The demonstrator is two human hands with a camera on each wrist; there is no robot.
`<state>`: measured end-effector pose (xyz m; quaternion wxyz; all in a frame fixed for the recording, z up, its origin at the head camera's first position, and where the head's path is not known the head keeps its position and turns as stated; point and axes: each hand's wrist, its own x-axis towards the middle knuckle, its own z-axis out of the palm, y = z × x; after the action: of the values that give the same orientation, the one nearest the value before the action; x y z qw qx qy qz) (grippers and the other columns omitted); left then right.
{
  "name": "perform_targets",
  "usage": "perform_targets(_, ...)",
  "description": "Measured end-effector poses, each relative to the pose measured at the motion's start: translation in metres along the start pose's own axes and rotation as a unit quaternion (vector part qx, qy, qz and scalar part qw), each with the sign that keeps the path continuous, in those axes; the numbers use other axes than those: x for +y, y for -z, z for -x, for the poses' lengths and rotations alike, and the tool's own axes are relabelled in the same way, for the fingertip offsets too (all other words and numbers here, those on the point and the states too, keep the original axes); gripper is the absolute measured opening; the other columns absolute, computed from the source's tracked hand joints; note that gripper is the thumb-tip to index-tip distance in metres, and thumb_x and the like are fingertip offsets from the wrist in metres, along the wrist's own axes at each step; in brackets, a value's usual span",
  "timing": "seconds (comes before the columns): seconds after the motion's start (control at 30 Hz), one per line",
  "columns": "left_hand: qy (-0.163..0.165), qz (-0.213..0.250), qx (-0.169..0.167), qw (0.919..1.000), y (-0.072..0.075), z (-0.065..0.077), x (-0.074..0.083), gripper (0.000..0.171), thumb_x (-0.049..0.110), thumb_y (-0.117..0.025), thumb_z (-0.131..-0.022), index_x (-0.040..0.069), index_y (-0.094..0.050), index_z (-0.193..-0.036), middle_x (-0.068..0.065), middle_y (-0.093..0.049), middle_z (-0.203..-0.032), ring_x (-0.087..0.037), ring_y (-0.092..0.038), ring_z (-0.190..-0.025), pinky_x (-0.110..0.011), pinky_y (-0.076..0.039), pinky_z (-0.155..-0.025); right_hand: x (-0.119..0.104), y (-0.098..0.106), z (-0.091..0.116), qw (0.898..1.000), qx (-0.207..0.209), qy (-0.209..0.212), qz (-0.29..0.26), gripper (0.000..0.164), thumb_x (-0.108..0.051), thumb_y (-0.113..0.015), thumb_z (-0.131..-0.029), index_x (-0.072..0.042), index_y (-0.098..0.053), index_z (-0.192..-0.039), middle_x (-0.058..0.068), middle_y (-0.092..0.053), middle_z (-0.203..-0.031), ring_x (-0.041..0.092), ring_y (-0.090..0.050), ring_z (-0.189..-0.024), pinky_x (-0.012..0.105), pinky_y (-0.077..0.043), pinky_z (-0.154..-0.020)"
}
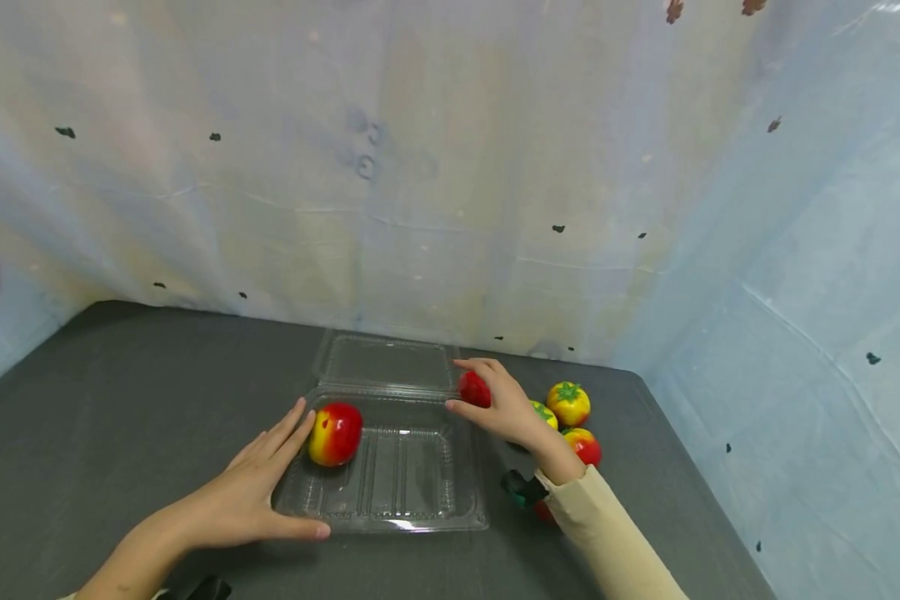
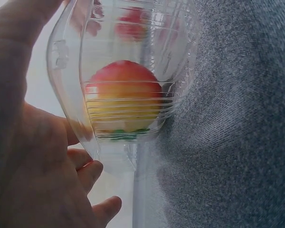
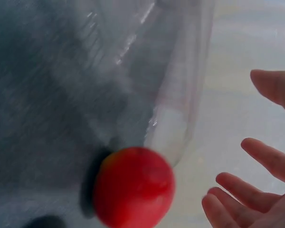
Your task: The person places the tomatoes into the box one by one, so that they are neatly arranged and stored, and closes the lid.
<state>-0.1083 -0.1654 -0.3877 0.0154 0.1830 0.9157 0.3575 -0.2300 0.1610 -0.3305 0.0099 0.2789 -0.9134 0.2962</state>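
Note:
A clear plastic clamshell container (image 1: 390,492) lies with its lid folded back on the far side. Inside it, at the left, sits a red-and-yellow fruit (image 1: 335,434); its green leafy end shows through the ribbed wall in the left wrist view. My left hand (image 1: 251,492) rests along the container's left rim, fingers straight and thumb at the front corner. Near the container's far right corner, my right hand (image 1: 504,406) is spread around a red fruit (image 1: 474,388). In the right wrist view, the fingers (image 3: 270,159) stand apart from a red fruit (image 3: 134,187).
Right of the container, several red-and-yellow fruits (image 1: 568,404) with green leafy tops are grouped, partly hidden by the right arm. The dark grey table (image 1: 157,392) meets a pale sheet wall (image 1: 420,208) at the back and another at the right.

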Motion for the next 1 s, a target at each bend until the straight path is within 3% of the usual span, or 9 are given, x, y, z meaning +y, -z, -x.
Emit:
perform_targets(0.23,0.002,0.001,-0.002,1.0000,0.000,-0.001,-0.001,0.123,0.063,-0.078,-0.065,0.014,-0.011,-0.156,-0.013,-0.002,-0.162,-0.049,-0.018,-0.140,-0.074,-0.013,-0.105,0.017,0.003,0.002,1.000,0.009,-0.026,0.006,0.060,-0.028,-0.070,-0.086,-0.013,-0.049,-0.141,0.020,-0.039,-0.148,0.041,-0.047,-0.127,0.052,-0.050,-0.094)
perform_targets(0.63,0.001,-0.007,-0.004,1.0000,-0.001,-0.003,-0.001,0.123,0.063,-0.077,-0.065,0.014,-0.011,-0.156,-0.014,-0.002,-0.162,-0.049,-0.019,-0.140,-0.073,-0.014,-0.105,0.042,0.010,-0.010,0.996,-0.049,-0.077,0.004,0.065,-0.013,-0.068,-0.087,-0.005,-0.041,-0.145,0.026,-0.029,-0.151,0.045,-0.042,-0.130,0.058,-0.040,-0.103)
perform_targets(0.83,0.000,-0.014,0.001,0.9999,-0.001,-0.002,-0.001,0.123,0.064,-0.077,-0.064,0.014,-0.011,-0.156,-0.014,-0.002,-0.162,-0.049,-0.020,-0.140,-0.074,-0.016,-0.104,0.047,0.004,-0.024,0.994,-0.062,-0.085,0.016,0.073,-0.017,-0.076,-0.080,-0.006,-0.043,-0.144,0.027,-0.032,-0.149,0.044,-0.045,-0.126,0.054,-0.048,-0.097)
perform_targets(1.0,-0.003,-0.015,0.003,0.9999,-0.002,-0.001,-0.002,0.123,0.063,-0.077,-0.064,0.014,-0.012,-0.155,-0.015,-0.003,-0.162,-0.050,-0.021,-0.139,-0.074,-0.017,-0.103,0.046,-0.001,-0.030,0.993,-0.058,-0.102,0.012,0.070,-0.015,-0.078,-0.077,-0.006,-0.049,-0.139,0.025,-0.036,-0.146,0.041,-0.049,-0.120,0.048,-0.053,-0.090)
